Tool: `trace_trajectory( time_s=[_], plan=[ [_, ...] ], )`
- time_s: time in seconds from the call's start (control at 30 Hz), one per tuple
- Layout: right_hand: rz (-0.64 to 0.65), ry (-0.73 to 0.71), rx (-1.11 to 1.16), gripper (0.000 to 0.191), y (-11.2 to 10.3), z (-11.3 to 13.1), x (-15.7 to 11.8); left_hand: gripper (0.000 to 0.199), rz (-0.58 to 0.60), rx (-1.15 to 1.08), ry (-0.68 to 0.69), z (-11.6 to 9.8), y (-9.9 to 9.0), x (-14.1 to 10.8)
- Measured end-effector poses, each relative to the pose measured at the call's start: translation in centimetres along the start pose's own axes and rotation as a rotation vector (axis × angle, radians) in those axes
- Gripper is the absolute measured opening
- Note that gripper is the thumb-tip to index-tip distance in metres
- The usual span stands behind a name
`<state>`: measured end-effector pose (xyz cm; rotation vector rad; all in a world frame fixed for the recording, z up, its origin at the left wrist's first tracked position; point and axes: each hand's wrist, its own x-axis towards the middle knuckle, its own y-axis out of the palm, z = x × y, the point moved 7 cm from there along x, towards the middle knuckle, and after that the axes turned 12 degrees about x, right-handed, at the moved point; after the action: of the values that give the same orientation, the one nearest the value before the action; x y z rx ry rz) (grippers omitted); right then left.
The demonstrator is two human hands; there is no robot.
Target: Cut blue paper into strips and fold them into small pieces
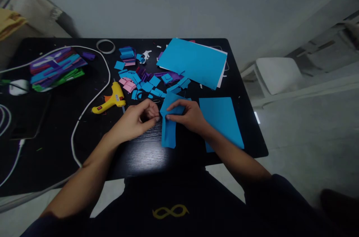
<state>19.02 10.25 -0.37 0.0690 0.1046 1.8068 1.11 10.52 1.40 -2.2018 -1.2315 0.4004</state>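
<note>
A folded blue paper piece [169,132] is tilted over the table in front of me, with a narrow strip hanging down toward me. My right hand [186,114] grips it from the right, thumb and fingers pressed on its middle where it creases. My left hand [141,118] is at the paper's left edge, its fingers curled and thumb tip close to the index finger. Whatever lies between those fingertips, if anything, is too small to make out. A flat blue sheet [220,119] lies partly under my right forearm.
Beyond my hands lie scissors [147,96] and several blue cut pieces [155,81], with pink pieces [129,85] beside them. A yellow glue gun [113,99] lies left. Blue sheets [193,61] are stacked behind. A white cable [92,99] crosses the black table [140,156].
</note>
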Motion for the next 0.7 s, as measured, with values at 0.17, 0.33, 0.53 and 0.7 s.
trace_trajectory(
  time_s=[0.17, 0.33, 0.53, 0.7],
  plan=[
    [-0.009, -0.016, -0.042, 0.015, 0.1, 0.0, -0.1, 0.036, -0.080, -0.012, 0.048, -0.5, 0.5, -0.3],
    [0.012, -0.018, -0.033, 0.014, 0.4, -0.2, -0.2, 0.040, -0.114, 0.097, 0.005, -0.6, 1.1, -0.3],
    [0.035, -0.049, -0.078, 0.013, 0.6, -0.6, -0.2, 0.040, -0.074, 0.080, -0.070, -0.5, 1.2, -0.1],
    [0.071, -0.004, -0.064, 0.015, 0.7, -1.3, -0.1, 0.033, -0.081, 0.089, -0.086, -0.3, 1.1, -0.1]
  ],
)
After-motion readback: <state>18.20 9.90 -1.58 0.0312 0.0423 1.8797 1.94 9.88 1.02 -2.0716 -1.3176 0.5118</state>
